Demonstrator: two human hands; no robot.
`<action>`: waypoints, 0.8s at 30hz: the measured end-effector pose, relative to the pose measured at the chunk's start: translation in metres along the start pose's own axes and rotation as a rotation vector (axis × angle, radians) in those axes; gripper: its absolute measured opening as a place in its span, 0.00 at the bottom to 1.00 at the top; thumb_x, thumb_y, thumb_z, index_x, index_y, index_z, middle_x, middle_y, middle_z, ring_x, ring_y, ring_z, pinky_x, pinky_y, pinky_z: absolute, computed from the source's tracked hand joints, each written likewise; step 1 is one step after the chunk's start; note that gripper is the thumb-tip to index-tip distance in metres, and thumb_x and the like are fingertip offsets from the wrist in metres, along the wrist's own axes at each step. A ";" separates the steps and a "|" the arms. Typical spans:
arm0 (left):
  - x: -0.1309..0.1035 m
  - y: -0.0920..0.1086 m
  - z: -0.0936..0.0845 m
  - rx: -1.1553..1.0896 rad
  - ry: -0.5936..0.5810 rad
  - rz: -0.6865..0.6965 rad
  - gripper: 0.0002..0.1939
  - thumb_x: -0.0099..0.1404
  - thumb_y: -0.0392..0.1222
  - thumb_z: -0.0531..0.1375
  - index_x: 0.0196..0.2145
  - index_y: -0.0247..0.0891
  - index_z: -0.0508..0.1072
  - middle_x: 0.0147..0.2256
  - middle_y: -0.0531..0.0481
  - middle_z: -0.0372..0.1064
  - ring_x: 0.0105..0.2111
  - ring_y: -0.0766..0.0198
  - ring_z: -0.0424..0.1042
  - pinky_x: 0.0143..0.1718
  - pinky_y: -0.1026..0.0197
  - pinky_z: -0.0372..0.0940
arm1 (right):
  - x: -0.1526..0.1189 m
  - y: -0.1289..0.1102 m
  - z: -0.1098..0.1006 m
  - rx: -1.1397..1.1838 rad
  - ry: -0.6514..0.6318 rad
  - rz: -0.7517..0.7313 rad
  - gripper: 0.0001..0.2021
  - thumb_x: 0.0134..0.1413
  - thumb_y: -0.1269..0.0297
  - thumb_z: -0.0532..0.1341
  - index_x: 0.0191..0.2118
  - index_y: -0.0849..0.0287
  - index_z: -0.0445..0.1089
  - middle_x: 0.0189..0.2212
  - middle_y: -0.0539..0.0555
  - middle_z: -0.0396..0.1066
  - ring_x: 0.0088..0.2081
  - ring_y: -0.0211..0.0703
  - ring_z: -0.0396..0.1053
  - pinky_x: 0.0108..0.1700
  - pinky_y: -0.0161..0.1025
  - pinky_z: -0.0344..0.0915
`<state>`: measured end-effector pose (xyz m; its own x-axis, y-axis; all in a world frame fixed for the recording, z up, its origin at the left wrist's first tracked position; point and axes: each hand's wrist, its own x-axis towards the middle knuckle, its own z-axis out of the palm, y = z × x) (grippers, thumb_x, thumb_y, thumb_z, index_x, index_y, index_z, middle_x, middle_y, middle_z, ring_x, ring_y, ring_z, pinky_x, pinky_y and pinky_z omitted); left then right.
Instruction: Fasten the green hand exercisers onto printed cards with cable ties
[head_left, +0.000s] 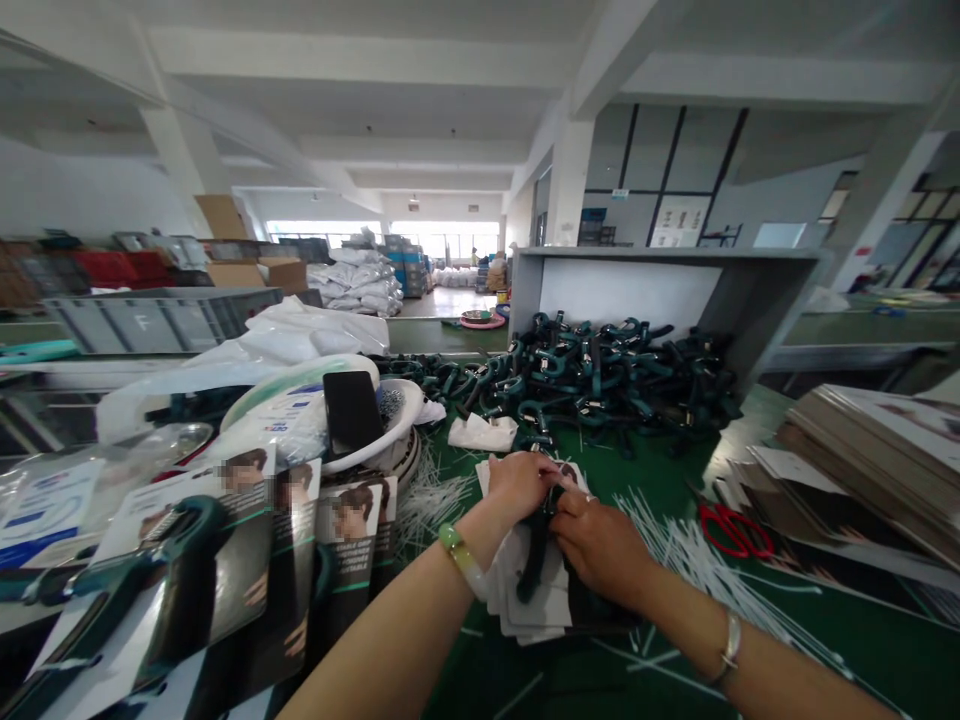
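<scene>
In the middle of the table lies a stack of printed cards (517, 600), with a dark green hand grip strengthener (534, 555) on top. My left hand (525, 480) is closed over the upper end of the strengthener. From the right, my right hand (600, 545) meets it with bent fingers, pinching close to the left fingertips. Whatever is between the right fingers is too small or hidden to make out. White plastic ties (720, 570) are strewn to the right of the cards, and more ties (435, 500) lie to the left.
A heap of hand grip strengtheners (600, 370) spills from a grey bin (772, 310). Red scissors (735, 530) lie near stacked cards (870, 470) at right. At left are strengtheners mounted on cards (225, 590), a black phone (352, 412) and a white basket (409, 415).
</scene>
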<state>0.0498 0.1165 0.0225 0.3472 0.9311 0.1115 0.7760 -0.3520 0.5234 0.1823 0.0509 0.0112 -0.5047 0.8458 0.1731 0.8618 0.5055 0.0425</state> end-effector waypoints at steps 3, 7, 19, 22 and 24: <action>-0.015 -0.002 0.003 0.023 -0.002 0.075 0.10 0.60 0.45 0.55 0.36 0.51 0.76 0.41 0.54 0.75 0.45 0.56 0.68 0.57 0.42 0.42 | -0.008 0.010 0.011 0.219 0.196 -0.002 0.12 0.56 0.69 0.50 0.34 0.58 0.70 0.36 0.57 0.68 0.39 0.43 0.67 0.40 0.38 0.63; -0.037 -0.008 0.005 0.058 0.098 0.172 0.09 0.60 0.43 0.56 0.33 0.48 0.77 0.36 0.50 0.75 0.41 0.55 0.69 0.56 0.38 0.41 | -0.014 0.011 0.024 0.519 0.425 0.124 0.11 0.58 0.62 0.51 0.33 0.57 0.69 0.36 0.57 0.68 0.41 0.45 0.66 0.42 0.41 0.64; -0.051 -0.014 0.020 -0.008 0.200 0.225 0.09 0.61 0.42 0.55 0.35 0.50 0.76 0.37 0.52 0.75 0.40 0.59 0.69 0.56 0.42 0.43 | -0.017 -0.006 0.031 0.807 0.439 0.337 0.11 0.53 0.57 0.56 0.26 0.58 0.68 0.27 0.52 0.67 0.29 0.41 0.66 0.32 0.37 0.63; -0.051 -0.015 0.020 -0.006 0.202 0.223 0.09 0.61 0.42 0.55 0.35 0.50 0.76 0.37 0.52 0.75 0.40 0.59 0.69 0.55 0.42 0.43 | -0.016 -0.005 0.032 0.825 0.410 0.338 0.12 0.53 0.56 0.56 0.26 0.58 0.68 0.27 0.52 0.67 0.29 0.41 0.65 0.32 0.37 0.62; -0.050 -0.015 0.020 -0.007 0.203 0.225 0.10 0.62 0.42 0.55 0.35 0.49 0.76 0.36 0.52 0.75 0.40 0.59 0.69 0.55 0.42 0.43 | -0.015 -0.004 0.032 0.841 0.393 0.341 0.13 0.53 0.56 0.56 0.26 0.58 0.68 0.27 0.52 0.67 0.29 0.41 0.65 0.32 0.37 0.62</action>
<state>0.0315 0.0728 -0.0077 0.3971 0.8301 0.3914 0.6878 -0.5515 0.4719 0.1850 0.0413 -0.0229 -0.0520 0.9289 0.3668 0.5639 0.3304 -0.7569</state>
